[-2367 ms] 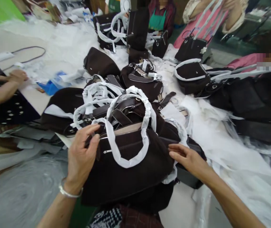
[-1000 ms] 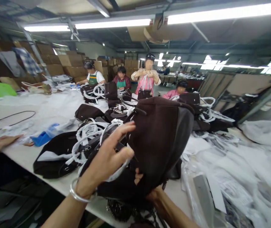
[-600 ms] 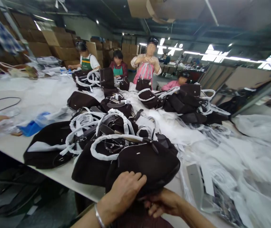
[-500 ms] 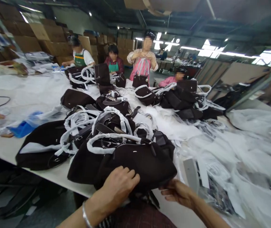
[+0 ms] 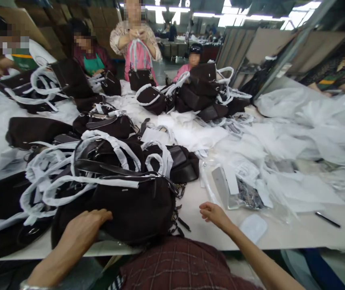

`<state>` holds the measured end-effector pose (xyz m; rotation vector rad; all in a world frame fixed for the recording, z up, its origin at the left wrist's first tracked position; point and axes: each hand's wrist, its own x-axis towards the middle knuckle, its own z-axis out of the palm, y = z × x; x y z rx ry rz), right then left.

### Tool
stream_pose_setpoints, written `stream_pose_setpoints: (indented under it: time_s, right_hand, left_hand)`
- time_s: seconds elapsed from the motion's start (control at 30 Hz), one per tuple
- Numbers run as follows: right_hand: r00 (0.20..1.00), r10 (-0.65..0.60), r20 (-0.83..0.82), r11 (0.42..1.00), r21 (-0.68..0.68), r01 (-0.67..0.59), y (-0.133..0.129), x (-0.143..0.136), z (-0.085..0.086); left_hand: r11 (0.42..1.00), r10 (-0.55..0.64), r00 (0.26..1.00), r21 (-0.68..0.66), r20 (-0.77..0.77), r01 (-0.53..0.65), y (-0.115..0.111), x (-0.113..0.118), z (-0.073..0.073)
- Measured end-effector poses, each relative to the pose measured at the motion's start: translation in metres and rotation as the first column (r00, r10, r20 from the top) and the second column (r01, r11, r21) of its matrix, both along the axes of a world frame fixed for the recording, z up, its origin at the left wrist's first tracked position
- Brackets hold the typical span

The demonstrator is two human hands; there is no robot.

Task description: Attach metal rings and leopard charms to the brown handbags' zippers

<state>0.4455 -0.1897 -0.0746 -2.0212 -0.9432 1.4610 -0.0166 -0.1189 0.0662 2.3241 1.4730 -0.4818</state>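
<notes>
A dark brown handbag (image 5: 142, 205) lies on its side at the table's front edge, its zipper along the top and one handle wrapped in white material. My left hand (image 5: 89, 225) rests on the left part of its front face, fingers bent against the cloth; its thumb is hidden. To the right of the bag, apart from it, my right hand (image 5: 213, 213) hovers over the table with loosely bent fingers and nothing visible in them. Dark tassels and a chain (image 5: 180, 219) hang by the bag's right end.
More dark bags (image 5: 109, 125) with wrapped handles are heaped behind and left. White wrapping sheets (image 5: 308, 157) cover the right side. Near my right hand lie a clear plastic packet (image 5: 248, 193), a white oval piece (image 5: 253, 227) and a black pen (image 5: 327, 220). Several people work across the table.
My view has turned to the right. My right hand has left the handbag's right end and moved out over the table. My left hand stays on the bag, now farther left along it.
</notes>
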Motion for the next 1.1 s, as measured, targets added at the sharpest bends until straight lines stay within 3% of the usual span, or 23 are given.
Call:
stream_pose_setpoints:
  time_s: [0.2,0.27,0.43,0.5,0.57,0.67,0.77,0.83,0.9,1.0,1.1]
  right_hand:
    - [0.931,0.339,0.138,0.936,0.047,-0.348,0.001,-0.043,-0.014]
    - [0.881,0.433,0.192,0.894,0.035,-0.447,0.004,-0.058,-0.018]
    - [0.766,0.561,0.313,0.813,-0.033,-0.581,0.004,-0.083,-0.025]
    - [0.752,0.574,0.325,0.804,-0.051,-0.592,0.007,-0.086,-0.025]
    - [0.758,0.573,0.312,0.807,-0.055,-0.588,0.012,-0.085,-0.023]
    - [0.804,0.54,0.248,0.835,-0.044,-0.548,0.02,-0.078,-0.011]
    - [0.865,0.49,0.104,0.871,-0.025,-0.491,0.026,-0.066,0.015]
    - [0.886,0.464,-0.007,0.886,0.002,-0.464,0.03,-0.058,0.042]
    - [0.887,0.418,-0.197,0.908,0.076,-0.411,0.034,-0.051,0.075]
    - [0.737,0.337,-0.586,0.941,0.212,-0.262,0.041,-0.049,0.129]
    - [0.561,0.359,-0.746,0.933,0.312,-0.182,0.046,-0.054,0.174]
  left_hand:
    - [0.967,0.025,0.996,0.255,-0.082,-0.004,0.023,-0.015,0.051]
    - [0.97,0.015,0.994,0.243,-0.111,0.013,0.022,-0.007,0.047]
    - [0.99,-0.044,0.986,0.129,-0.161,0.065,0.014,0.009,-0.009]
    - [0.993,-0.034,0.995,0.107,-0.098,0.045,0.015,0.0,-0.019]
    - [0.996,-0.009,1.0,0.087,-0.006,0.01,0.015,-0.014,-0.013]
    - [0.983,0.063,0.979,0.159,0.192,-0.094,0.003,-0.016,0.017]
    - [0.947,0.158,0.868,0.178,0.472,-0.269,-0.02,0.016,0.047]
    - [0.959,0.153,0.766,0.094,0.624,-0.268,-0.03,0.05,0.057]
    - [0.976,0.15,0.677,0.001,0.72,-0.216,-0.033,0.089,0.057]
    - [0.988,0.153,0.571,-0.141,0.806,-0.065,-0.025,0.143,0.05]
    - [0.946,0.236,0.456,-0.31,0.858,0.094,-0.016,0.181,0.043]
